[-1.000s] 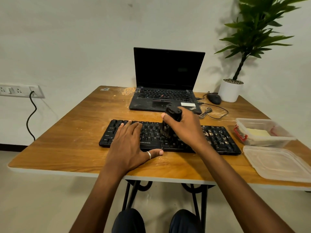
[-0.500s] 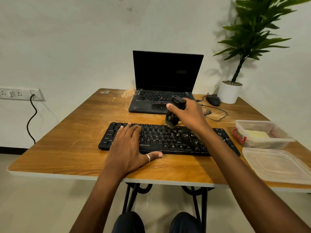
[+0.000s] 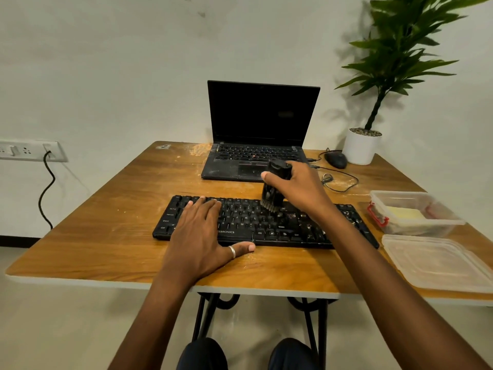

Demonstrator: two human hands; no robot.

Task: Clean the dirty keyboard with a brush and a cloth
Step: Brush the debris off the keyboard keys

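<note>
A black keyboard (image 3: 269,222) lies across the middle of the wooden table (image 3: 106,231), with pale crumbs on its right half. My left hand (image 3: 202,231) rests flat on the keyboard's left half, fingers straight, thumb on the table at the front edge. My right hand (image 3: 301,188) grips a short black brush (image 3: 274,185) upright, bristles down on the top key rows near the middle. A yellow cloth (image 3: 405,213) lies folded inside a clear plastic box (image 3: 416,228) at the right.
An open black laptop (image 3: 258,137) stands behind the keyboard. A black mouse (image 3: 336,159) with its cable and a potted plant (image 3: 365,145) sit at the back right. The box's clear lid (image 3: 437,263) lies at the front right. A wall socket with a cable (image 3: 46,182) is at the left.
My right hand swept the brush from the keyboard's front rows up to its top rows, staying near the middle. My left hand has stayed in place on the left half.
</note>
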